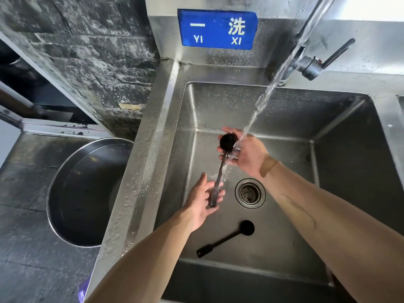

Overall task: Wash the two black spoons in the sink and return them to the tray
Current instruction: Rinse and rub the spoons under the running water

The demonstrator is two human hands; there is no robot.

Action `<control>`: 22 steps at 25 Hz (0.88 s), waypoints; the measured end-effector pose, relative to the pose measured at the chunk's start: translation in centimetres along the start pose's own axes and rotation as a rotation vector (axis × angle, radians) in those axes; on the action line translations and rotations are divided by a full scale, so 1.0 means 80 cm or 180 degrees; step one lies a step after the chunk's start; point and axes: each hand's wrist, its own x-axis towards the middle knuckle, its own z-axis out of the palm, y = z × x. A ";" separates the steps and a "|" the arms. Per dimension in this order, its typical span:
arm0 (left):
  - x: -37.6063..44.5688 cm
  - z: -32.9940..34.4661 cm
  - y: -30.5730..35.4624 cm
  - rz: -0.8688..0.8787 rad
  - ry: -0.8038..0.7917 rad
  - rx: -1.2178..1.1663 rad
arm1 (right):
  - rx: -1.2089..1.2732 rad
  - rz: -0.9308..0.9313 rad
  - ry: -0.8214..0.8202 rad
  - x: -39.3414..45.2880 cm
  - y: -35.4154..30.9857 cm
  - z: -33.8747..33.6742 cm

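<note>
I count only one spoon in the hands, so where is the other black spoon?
In the head view, the second black spoon lies on the sink floor, nearer the camera than the drain, between the two forearms, its bowl end toward the drain; neither hand touches it.

1 spoon (220, 171) held over sink (341, 136), 1 lying (227, 238) in basin before drain (250, 193), pot (87, 193) left of sink

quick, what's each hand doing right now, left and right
Left hand: closed loosely on the handle of the black spoon.
Right hand: cupped around that spoon's bowl under the running water.
</note>
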 end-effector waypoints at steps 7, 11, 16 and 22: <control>0.009 0.033 0.060 0.0245 -0.0141 -0.0215 | -0.0191 -0.0197 0.0072 0.008 -0.073 0.009; 0.015 0.026 0.054 0.0249 -0.0119 -0.0231 | -0.0190 -0.0152 0.0082 0.011 -0.070 0.009; 0.015 -0.010 -0.008 -0.0118 0.0032 -0.0044 | -0.0169 0.0246 0.0063 0.002 0.001 0.002; -0.010 -0.040 -0.065 -0.0666 0.0308 0.0399 | 0.0129 0.0622 0.0071 -0.013 0.089 -0.009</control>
